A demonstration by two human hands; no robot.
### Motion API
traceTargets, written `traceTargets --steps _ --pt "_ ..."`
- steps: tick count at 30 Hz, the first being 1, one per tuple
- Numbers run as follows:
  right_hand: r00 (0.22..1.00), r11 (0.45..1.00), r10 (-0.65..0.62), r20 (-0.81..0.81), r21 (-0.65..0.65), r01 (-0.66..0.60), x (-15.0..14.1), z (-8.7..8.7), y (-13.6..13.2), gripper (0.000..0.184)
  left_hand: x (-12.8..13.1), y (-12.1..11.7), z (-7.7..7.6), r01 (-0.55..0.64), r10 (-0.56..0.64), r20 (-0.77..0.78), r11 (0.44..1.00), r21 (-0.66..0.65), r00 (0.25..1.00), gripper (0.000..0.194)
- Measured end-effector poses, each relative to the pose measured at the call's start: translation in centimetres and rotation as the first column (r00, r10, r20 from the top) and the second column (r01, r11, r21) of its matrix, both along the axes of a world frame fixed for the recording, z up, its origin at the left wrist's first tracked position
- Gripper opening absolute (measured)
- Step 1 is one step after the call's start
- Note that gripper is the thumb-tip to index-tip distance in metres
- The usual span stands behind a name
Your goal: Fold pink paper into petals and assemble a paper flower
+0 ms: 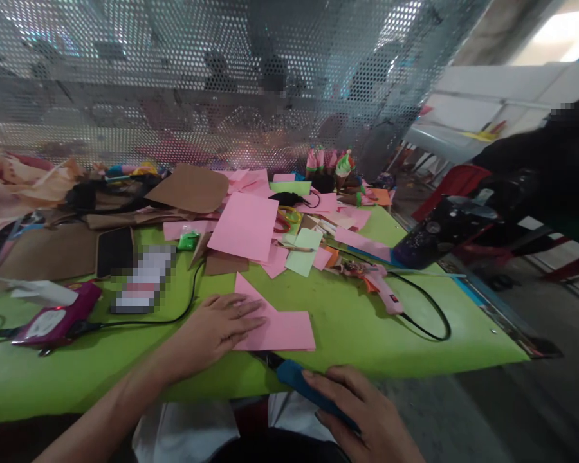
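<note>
A folded sheet of pink paper [287, 329] lies near the front edge of the green table. My left hand [224, 325] rests flat on its left part, fingers stretched out, pressing it down. A pointed pink flap sticks up beyond the fingers. My right hand [367, 411] is wrapped round a utility knife [302, 379] with a blue handle. The dark blade end points left and lies at the lower edge of the paper, partly under it; how far it reaches beneath is hidden.
A pink glue gun [383, 289] with a black cable lies at right. Two phones, one a dark phone [114, 252], and a purple power strip [58, 318] are at left. Paper scraps, brown sheets [190, 188] and a dark bottle [427, 235] stand behind. A person [550, 167] is at right.
</note>
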State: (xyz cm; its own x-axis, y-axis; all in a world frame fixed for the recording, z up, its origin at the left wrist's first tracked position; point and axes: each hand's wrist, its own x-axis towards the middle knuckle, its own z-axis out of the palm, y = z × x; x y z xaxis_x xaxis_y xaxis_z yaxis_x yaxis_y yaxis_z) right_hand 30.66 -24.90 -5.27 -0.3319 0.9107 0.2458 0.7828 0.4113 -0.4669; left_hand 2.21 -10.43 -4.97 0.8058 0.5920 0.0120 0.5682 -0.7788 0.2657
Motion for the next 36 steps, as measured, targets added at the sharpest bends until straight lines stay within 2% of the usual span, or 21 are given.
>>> traceTargets --steps 6,17,20,24,26,29,32,36 --pt "1.000 1.000 0.008 -0.009 0.000 -0.008 -0.7 -0.1 0.2 0.045 -0.3 0.7 -0.7 0.040 -0.039 0.015 0.998 -0.041 0.999 0.045" --pt "0.995 0.996 0.086 -0.047 0.028 -0.085 -3.8 -0.2 0.9 0.044 -0.3 0.8 -0.5 0.054 -0.052 0.040 0.996 -0.066 0.998 0.048" --pt "0.990 0.994 0.111 -0.092 0.013 -0.110 -3.5 0.5 0.9 0.045 -0.3 0.7 -0.6 0.048 -0.042 0.075 0.996 -0.069 0.996 0.049" --pt "0.972 0.994 0.101 -0.213 -0.025 -0.108 -1.6 2.9 2.4 0.044 -0.1 0.3 -0.6 -0.017 0.025 0.166 0.998 -0.055 0.986 0.058" --pt "0.971 0.999 0.044 -0.236 0.000 -0.045 -0.7 4.4 4.2 0.040 0.2 0.2 -0.5 -0.086 0.091 0.190 0.996 -0.032 0.978 0.058" --pt "0.982 0.997 -0.060 -0.178 0.039 0.068 -0.7 6.2 8.5 0.033 0.7 0.4 -0.1 -0.090 0.100 0.192 0.994 -0.057 0.976 0.066" --pt "0.992 0.993 -0.082 -0.096 0.072 0.089 -2.4 6.9 14.4 0.040 1.2 0.5 0.5 -0.121 0.140 0.219 0.988 -0.099 0.966 0.069" --pt "0.996 0.987 -0.083 -0.042 0.132 0.088 -5.9 7.2 22.6 0.037 1.5 0.4 1.0 -0.175 0.207 0.222 0.972 -0.154 0.953 0.060"
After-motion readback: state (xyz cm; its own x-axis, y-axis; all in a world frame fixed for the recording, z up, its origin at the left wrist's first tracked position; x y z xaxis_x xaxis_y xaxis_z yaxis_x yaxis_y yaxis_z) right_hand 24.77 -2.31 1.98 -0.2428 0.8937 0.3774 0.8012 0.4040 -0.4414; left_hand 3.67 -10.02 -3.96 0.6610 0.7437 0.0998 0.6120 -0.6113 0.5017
